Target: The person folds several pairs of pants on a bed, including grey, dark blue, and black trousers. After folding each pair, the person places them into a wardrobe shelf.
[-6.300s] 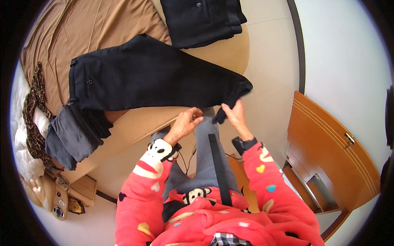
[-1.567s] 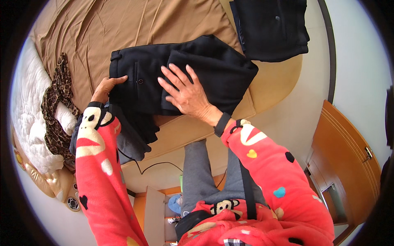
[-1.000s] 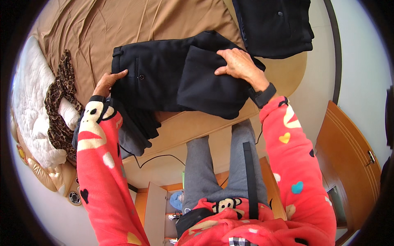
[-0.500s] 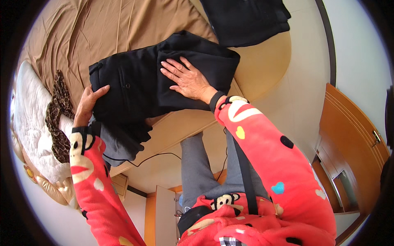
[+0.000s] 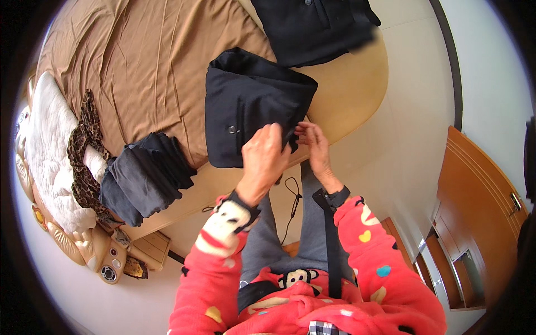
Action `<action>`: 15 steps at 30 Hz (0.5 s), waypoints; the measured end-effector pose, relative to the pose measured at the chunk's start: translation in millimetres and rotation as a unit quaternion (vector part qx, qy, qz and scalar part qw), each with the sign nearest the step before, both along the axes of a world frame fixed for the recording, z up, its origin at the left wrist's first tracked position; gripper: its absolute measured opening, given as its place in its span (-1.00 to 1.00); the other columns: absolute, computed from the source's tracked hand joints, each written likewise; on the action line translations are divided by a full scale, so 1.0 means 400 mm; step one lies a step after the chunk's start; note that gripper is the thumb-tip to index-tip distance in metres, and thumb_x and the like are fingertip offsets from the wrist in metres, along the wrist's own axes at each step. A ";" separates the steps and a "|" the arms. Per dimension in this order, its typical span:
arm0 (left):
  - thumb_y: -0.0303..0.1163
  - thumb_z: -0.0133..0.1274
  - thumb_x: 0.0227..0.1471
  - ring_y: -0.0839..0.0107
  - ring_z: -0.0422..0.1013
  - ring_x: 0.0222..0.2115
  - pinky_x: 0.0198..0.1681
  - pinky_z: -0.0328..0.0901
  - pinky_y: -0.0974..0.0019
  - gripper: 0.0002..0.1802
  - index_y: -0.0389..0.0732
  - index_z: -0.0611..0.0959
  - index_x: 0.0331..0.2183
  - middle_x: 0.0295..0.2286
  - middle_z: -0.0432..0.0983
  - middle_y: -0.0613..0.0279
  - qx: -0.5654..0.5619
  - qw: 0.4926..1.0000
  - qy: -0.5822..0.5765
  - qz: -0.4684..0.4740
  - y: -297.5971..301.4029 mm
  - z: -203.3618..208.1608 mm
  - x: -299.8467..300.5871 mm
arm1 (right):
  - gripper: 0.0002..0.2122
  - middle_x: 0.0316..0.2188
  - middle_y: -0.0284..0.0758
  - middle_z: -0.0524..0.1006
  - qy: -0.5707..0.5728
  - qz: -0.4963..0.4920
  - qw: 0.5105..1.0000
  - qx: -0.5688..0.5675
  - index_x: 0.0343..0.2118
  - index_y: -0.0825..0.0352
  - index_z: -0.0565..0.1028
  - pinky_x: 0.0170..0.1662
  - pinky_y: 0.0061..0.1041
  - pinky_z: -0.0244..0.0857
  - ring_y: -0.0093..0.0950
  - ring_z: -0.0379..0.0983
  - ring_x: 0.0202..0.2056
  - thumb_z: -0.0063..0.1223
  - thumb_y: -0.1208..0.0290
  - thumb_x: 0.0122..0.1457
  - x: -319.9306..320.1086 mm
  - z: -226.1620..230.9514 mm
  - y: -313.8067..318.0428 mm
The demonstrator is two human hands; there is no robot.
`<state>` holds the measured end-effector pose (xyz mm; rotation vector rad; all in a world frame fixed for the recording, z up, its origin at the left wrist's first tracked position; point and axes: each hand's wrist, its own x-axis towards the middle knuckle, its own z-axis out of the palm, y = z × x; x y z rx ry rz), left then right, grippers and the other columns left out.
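Now both hands, left hand point(image 5: 262, 159) & right hand point(image 5: 314, 146), pinch folded black trousers point(image 5: 245, 106).

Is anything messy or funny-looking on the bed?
Nothing looks damaged or spilled. The folded black garment lies on the bed, both hands at its near edge. One small oddity: a leopard-print scarf trails loosely over the white quilt, beside a slumped grey clothes stack.

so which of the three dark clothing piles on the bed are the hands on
The folded black garment with a button at the bed's near edge; both hands grip its corner.
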<state>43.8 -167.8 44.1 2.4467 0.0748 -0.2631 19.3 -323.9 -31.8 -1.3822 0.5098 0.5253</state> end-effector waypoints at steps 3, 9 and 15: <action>-0.46 0.20 -0.23 -0.03 0.38 -0.36 -0.28 0.32 0.05 -0.63 -0.31 0.43 -0.33 -0.45 0.39 -0.05 -0.090 0.996 0.025 -0.011 -0.058 -0.144 0.002 | -0.67 -0.12 -0.27 0.46 0.016 -0.040 0.997 0.056 0.00 0.42 0.34 -0.03 -0.50 0.26 -0.45 0.40 -0.09 -0.05 0.28 0.32 0.003 -0.027 -0.045; -0.55 0.17 -0.19 0.02 0.35 -0.21 -0.12 0.30 0.11 -0.66 -0.30 0.54 -0.24 -0.26 0.40 -0.06 -0.257 0.957 0.120 -0.060 -0.050 -0.139 -0.025 | -0.26 -0.07 -0.12 0.38 -0.098 0.103 0.938 -0.318 0.08 0.47 0.22 0.07 -0.32 0.22 -0.26 0.36 -0.03 0.30 0.03 0.01 0.073 -0.087 0.009; -0.38 0.29 -0.17 0.01 0.35 -0.17 -0.07 0.27 0.10 -0.43 -0.34 0.44 -0.11 -0.20 0.39 -0.07 0.022 0.971 -0.090 0.220 0.171 -0.058 0.004 | -0.21 0.03 -0.14 0.41 -0.051 0.085 0.989 -0.108 0.08 0.43 0.31 0.15 -0.29 0.19 -0.27 0.33 0.07 0.45 0.09 -0.16 0.128 -0.085 0.010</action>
